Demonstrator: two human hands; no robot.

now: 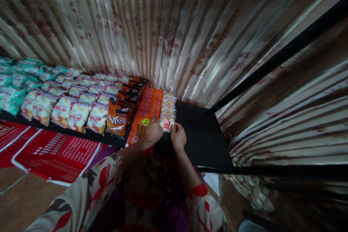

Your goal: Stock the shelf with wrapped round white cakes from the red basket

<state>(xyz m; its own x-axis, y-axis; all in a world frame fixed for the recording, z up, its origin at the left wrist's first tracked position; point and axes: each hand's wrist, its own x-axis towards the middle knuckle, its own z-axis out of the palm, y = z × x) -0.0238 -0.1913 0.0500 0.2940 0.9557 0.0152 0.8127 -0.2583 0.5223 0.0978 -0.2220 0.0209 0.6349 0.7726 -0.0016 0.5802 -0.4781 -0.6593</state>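
- Floral sleeves [89,190] nearest.
- Left hand [153,133] curled, grip unclear; right hand [178,137] nearly closed, pinching white packet [166,124] near shelf's [202,130] front edge.
- Uneven push could skew packet row [169,104].

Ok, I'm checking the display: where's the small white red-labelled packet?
In the head view, the white packet is near the middle, between the left hand and right hand, right of the orange package.

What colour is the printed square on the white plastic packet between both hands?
The printed square is mainly red; see head view.
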